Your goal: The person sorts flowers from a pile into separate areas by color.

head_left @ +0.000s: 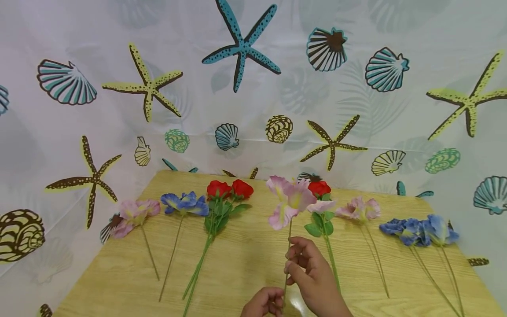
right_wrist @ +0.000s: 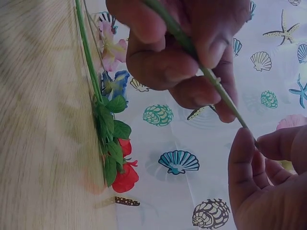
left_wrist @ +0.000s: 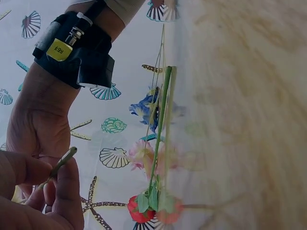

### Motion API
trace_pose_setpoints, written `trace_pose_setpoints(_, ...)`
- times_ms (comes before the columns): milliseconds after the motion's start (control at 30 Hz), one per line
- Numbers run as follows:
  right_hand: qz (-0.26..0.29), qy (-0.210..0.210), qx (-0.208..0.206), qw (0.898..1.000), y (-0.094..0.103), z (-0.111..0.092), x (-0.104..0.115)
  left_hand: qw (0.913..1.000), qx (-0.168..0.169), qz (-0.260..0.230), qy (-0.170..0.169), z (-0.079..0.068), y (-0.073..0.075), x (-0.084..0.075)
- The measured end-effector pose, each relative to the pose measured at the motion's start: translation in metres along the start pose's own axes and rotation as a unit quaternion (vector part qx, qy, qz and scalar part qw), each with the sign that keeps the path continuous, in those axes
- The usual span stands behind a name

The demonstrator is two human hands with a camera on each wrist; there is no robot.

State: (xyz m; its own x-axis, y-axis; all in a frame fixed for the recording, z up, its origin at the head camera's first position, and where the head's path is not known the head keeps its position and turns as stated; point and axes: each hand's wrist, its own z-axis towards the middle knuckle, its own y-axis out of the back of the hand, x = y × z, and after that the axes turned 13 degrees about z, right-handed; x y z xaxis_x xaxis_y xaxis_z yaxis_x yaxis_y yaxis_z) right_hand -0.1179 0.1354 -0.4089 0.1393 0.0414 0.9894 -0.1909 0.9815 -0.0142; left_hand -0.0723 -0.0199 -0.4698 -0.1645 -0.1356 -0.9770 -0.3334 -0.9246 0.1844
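Note:
A pink artificial flower (head_left: 291, 200) with pale yellow petal centres stands upright in front of me, raised by its thin stem. My right hand (head_left: 313, 275) pinches that stem partway up between thumb and fingers. Lower down, my left hand (head_left: 264, 303) holds it near the bottom end. In the right wrist view, the green stem (right_wrist: 180, 36) runs between the left hand (right_wrist: 177, 52) and the right hand (right_wrist: 268, 167). The cut stem end (left_wrist: 73, 150) pokes out past the left fingers (left_wrist: 24, 170) in the left wrist view.
On the wooden table (head_left: 119, 273) lie a pink flower (head_left: 136, 215), a blue flower (head_left: 185, 204) and red roses (head_left: 229, 189) to the left. Behind my right hand are another red rose (head_left: 319, 188), a pink flower (head_left: 361, 209) and blue flowers (head_left: 420, 231). A shell-patterned curtain (head_left: 253, 105) stands behind.

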Motion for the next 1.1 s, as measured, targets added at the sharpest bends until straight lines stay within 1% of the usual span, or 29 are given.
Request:
trace_pose_setpoints(33, -0.002, -0.002, -0.004, 1.000, 0.000, 0.000, 0.000, 0.9997, 0.002, 0.017, -0.020, 0.000, 0.001, 0.001)
trace_pose_setpoints(67, -0.005, -0.003, -0.006, 1.000, 0.001, 0.001, 0.001, 0.9979, 0.003, 0.050, -0.041, 0.000, 0.003, 0.001)
trace_pose_setpoints(100, -0.006, -0.005, -0.008, 1.000, 0.001, 0.001, 0.001, 0.9941, 0.000, 0.089, -0.061, 0.000, 0.005, 0.002)
trace_pose_setpoints(133, -0.006, -0.010, -0.012, 1.000, 0.002, 0.001, 0.001, 0.9870, -0.008, 0.135, -0.087, 0.001, 0.007, 0.003)
trace_pose_setpoints(167, -0.007, -0.017, -0.017, 1.000, 0.003, 0.002, 0.001, 0.9767, -0.019, 0.186, -0.105, 0.001, 0.010, 0.004)
trace_pose_setpoints(200, -0.009, -0.022, -0.021, 0.999, 0.004, 0.002, 0.001, 0.9627, -0.029, 0.242, -0.117, 0.002, 0.013, 0.005)
trace_pose_setpoints(233, -0.010, -0.030, -0.025, 0.999, 0.005, 0.002, 0.001, 0.9463, -0.037, 0.296, -0.124, 0.003, 0.018, 0.006)
trace_pose_setpoints(267, -0.010, -0.035, -0.028, 0.999, 0.006, 0.002, 0.001, 0.9205, -0.049, 0.365, -0.130, 0.005, 0.023, 0.008)
trace_pose_setpoints(333, -0.010, -0.043, -0.030, 0.999, 0.007, 0.003, 0.002, 0.8706, -0.067, 0.472, -0.121, 0.009, 0.036, 0.010)
trace_pose_setpoints(367, -0.010, -0.046, -0.031, 0.998, 0.008, 0.003, 0.002, 0.8479, -0.062, 0.516, -0.106, 0.010, 0.043, 0.010)
trace_pose_setpoints(400, -0.009, -0.049, -0.032, 0.998, 0.009, 0.004, 0.002, 0.8273, -0.056, 0.551, -0.091, 0.012, 0.050, 0.012)
trace_pose_setpoints(433, -0.007, -0.053, -0.033, 0.998, 0.010, 0.004, 0.002, 0.8102, -0.045, 0.580, -0.072, 0.013, 0.056, 0.013)
trace_pose_setpoints(467, -0.007, -0.055, -0.034, 0.998, 0.011, 0.004, 0.001, 0.7952, -0.036, 0.603, -0.055, 0.013, 0.063, 0.014)
trace_pose_setpoints(500, -0.009, -0.057, -0.035, 0.998, 0.012, 0.005, 0.001, 0.7850, -0.029, 0.617, -0.044, 0.014, 0.069, 0.015)
trace_pose_setpoints(533, -0.012, -0.060, -0.039, 0.997, 0.013, 0.005, 0.001, 0.7752, -0.025, 0.630, -0.041, 0.014, 0.074, 0.017)
trace_pose_setpoints(567, -0.020, -0.060, -0.041, 0.997, 0.014, 0.005, 0.001, 0.7675, -0.022, 0.639, -0.041, 0.014, 0.080, 0.018)
trace_pose_setpoints(600, -0.029, -0.061, -0.044, 0.997, 0.017, 0.006, 0.000, 0.7617, -0.023, 0.646, -0.045, 0.014, 0.084, 0.020)
trace_pose_setpoints(633, -0.038, -0.064, -0.047, 0.996, 0.019, 0.007, 0.000, 0.7583, -0.026, 0.649, -0.053, 0.014, 0.089, 0.022)
trace_pose_setpoints(667, -0.048, -0.068, -0.048, 0.995, 0.022, 0.009, 0.000, 0.7564, -0.029, 0.651, -0.058, 0.014, 0.093, 0.024)
trace_pose_setpoints(733, -0.067, -0.076, -0.048, 0.994, 0.031, 0.012, -0.001, 0.7572, -0.036, 0.649, -0.060, 0.014, 0.101, 0.029)
trace_pose_setpoints(800, -0.086, -0.093, -0.047, 0.991, 0.043, 0.016, -0.001, 0.7615, -0.037, 0.646, -0.043, 0.013, 0.109, 0.033)
trace_pose_setpoints(833, -0.094, -0.102, -0.046, 0.989, 0.050, 0.018, -0.001, 0.7653, -0.036, 0.642, -0.029, 0.012, 0.113, 0.035)
trace_pose_setpoints(967, -0.148, -0.117, -0.046, 0.981, 0.079, 0.026, 0.004, 0.7698, -0.035, 0.637, 0.028, 0.009, 0.128, 0.039)
trace_pose_setpoints(1033, -0.179, -0.112, -0.049, 0.976, 0.095, 0.030, 0.007, 0.7698, -0.040, 0.636, 0.040, 0.008, 0.135, 0.040)
trace_pose_setpoints(1100, -0.213, -0.106, -0.050, 0.970, 0.111, 0.034, 0.009, 0.7674, -0.046, 0.638, 0.040, 0.007, 0.141, 0.040)
